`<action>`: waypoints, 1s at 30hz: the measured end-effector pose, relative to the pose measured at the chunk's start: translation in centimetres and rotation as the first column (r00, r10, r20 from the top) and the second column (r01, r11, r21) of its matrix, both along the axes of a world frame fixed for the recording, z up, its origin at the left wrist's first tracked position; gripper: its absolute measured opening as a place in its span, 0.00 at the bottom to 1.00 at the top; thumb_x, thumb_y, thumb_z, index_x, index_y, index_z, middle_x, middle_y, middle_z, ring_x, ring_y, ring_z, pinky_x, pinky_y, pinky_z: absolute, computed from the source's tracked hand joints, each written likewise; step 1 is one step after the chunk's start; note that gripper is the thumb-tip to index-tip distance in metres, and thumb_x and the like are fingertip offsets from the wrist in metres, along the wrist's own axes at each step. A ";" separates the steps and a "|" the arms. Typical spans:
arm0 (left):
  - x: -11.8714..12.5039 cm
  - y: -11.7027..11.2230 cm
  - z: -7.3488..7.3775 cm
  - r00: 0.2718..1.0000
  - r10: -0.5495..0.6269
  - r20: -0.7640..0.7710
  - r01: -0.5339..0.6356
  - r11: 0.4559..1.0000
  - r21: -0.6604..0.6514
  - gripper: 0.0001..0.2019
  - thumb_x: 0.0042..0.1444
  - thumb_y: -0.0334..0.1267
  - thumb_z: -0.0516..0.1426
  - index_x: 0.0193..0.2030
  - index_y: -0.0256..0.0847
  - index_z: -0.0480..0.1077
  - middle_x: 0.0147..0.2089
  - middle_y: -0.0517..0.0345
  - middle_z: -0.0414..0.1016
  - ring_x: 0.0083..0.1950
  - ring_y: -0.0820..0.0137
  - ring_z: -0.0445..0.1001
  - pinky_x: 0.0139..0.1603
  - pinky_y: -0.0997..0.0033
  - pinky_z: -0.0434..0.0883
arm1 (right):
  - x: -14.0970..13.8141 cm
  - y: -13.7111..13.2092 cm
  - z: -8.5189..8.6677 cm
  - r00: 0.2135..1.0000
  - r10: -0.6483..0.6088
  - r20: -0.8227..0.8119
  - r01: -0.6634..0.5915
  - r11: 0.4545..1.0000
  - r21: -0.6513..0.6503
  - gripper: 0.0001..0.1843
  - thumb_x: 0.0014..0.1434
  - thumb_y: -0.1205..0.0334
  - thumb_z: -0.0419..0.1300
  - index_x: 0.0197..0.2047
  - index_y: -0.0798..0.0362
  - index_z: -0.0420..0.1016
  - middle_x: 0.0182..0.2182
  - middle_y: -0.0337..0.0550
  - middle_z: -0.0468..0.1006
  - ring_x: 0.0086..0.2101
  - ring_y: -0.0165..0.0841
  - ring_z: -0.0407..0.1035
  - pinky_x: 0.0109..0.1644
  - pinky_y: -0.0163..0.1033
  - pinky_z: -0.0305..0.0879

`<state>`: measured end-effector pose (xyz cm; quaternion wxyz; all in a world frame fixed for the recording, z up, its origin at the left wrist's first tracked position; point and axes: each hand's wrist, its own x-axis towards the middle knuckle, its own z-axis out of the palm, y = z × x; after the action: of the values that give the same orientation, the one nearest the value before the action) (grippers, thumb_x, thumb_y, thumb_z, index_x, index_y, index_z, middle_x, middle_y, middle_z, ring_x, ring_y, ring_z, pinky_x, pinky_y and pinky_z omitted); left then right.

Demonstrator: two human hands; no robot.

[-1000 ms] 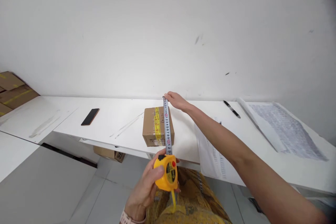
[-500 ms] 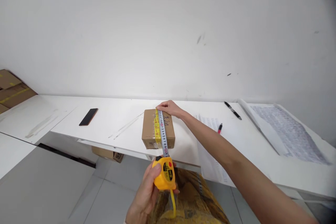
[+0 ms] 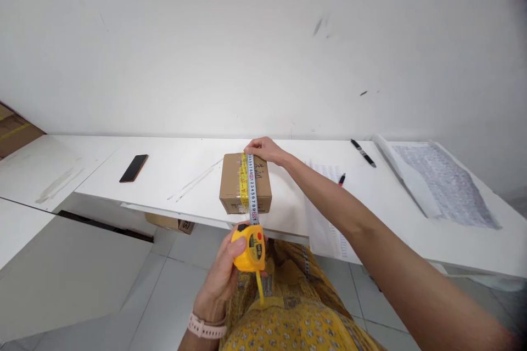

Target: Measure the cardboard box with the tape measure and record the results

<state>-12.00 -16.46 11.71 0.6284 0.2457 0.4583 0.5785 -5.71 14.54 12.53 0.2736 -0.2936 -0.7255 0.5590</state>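
Note:
A small brown cardboard box (image 3: 230, 178) with yellow printed tape and dark handwriting on top stands on the white desk. Across its top, from back to front, runs the extended blade of a yellow tape measure (image 3: 254, 249). My left hand (image 3: 222, 271) is closed around the tape measure's case, just off the desk's front edge, with a yellow strap dangling below. At the box's far edge, the fingers of my right hand (image 3: 265, 149) pinch the blade's end. The hook itself is hidden by those fingers.
Left of the box lies a phone (image 3: 134, 168). To the right are a printed sheet (image 3: 325, 230) overhanging the edge, a red-and-black pen (image 3: 341, 180), a black pen (image 3: 363, 152) and a larger written sheet (image 3: 448, 181). Another carton (image 3: 164, 221) shows under the desk.
The view has tilted down slightly, so everything sits higher in the picture. Both hands keep their hold, and the blade stays stretched over the box.

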 end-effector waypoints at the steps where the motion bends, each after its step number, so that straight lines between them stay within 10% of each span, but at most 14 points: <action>1: -0.9 -0.2 0.4 0.998 -0.019 -0.067 0.020 1.000 0.013 0.26 0.52 0.51 0.64 0.55 0.41 0.72 0.47 0.46 0.77 0.38 0.59 0.77 0.31 0.64 0.76 | 0.6 0.0 0.9 0.999 -0.024 -0.034 0.026 0.999 0.036 0.12 0.53 0.54 0.64 0.30 0.55 0.76 0.29 0.43 0.77 0.31 0.31 0.67 0.37 0.39 0.62; 7: -11.3 0.7 4.3 0.889 0.015 -0.458 0.026 0.996 0.082 0.40 0.48 0.52 0.66 0.66 0.42 0.63 0.51 0.45 0.79 0.44 0.54 0.77 0.35 0.67 0.72 | 7.5 -4.2 4.8 0.972 -0.158 -0.173 0.196 0.954 0.229 0.09 0.55 0.55 0.62 0.31 0.52 0.71 0.25 0.36 0.70 0.28 0.28 0.62 0.35 0.37 0.58; 12: -18.4 5.5 5.1 0.868 -0.044 -0.494 0.059 0.998 0.014 0.32 0.50 0.52 0.62 0.59 0.35 0.70 0.43 0.44 0.81 0.41 0.54 0.78 0.37 0.65 0.72 | 9.5 -11.3 0.0 0.984 -0.165 -0.070 0.176 0.963 0.202 0.11 0.61 0.53 0.56 0.31 0.50 0.65 0.27 0.37 0.69 0.29 0.30 0.61 0.32 0.37 0.56; 17: -18.2 8.0 4.1 0.834 -0.174 -0.524 0.179 0.983 -0.041 0.28 0.52 0.51 0.60 0.55 0.36 0.73 0.43 0.45 0.81 0.38 0.57 0.77 0.34 0.67 0.70 | 7.9 -12.9 -3.9 0.968 -0.240 -0.080 0.247 0.964 0.096 0.13 0.63 0.50 0.54 0.33 0.49 0.63 0.27 0.36 0.67 0.30 0.31 0.61 0.31 0.36 0.54; 30: -17.1 8.5 4.0 0.822 -0.323 -0.469 0.351 0.936 -0.028 0.27 0.54 0.49 0.61 0.58 0.37 0.69 0.47 0.43 0.79 0.43 0.57 0.79 0.41 0.64 0.73 | 7.1 -12.4 -4.7 0.985 -0.150 -0.090 0.154 0.987 0.036 0.11 0.62 0.50 0.56 0.39 0.50 0.67 0.22 0.31 0.60 0.26 0.30 0.57 0.34 0.38 0.55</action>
<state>-29.10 -7.93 15.72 0.5842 0.4732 0.5277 0.3954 1.38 2.11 7.79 0.3531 -0.3173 -0.7004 0.5331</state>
